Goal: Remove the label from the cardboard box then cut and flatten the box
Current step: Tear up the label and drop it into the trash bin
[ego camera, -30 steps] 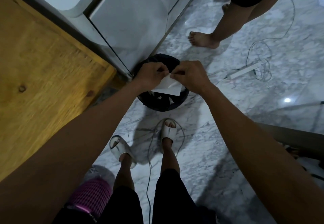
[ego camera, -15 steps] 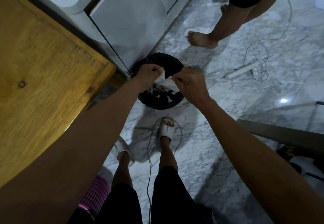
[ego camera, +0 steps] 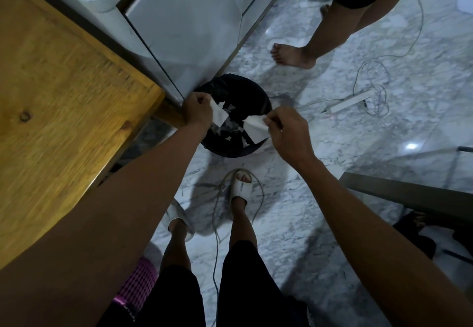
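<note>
A: From the head camera, what's at the middle of the frame?

B: The left hand (ego camera: 197,111) pinches one torn white paper label piece (ego camera: 219,114), and the right hand (ego camera: 286,132) pinches the other white torn half (ego camera: 256,128), both above the round black bin (ego camera: 258,101) holding white scraps.

A: So the label is off?

B: Seemingly, and it is being shredded for disposal. No cardboard box shows anywhere, so cutting and flattening look undone.
</note>
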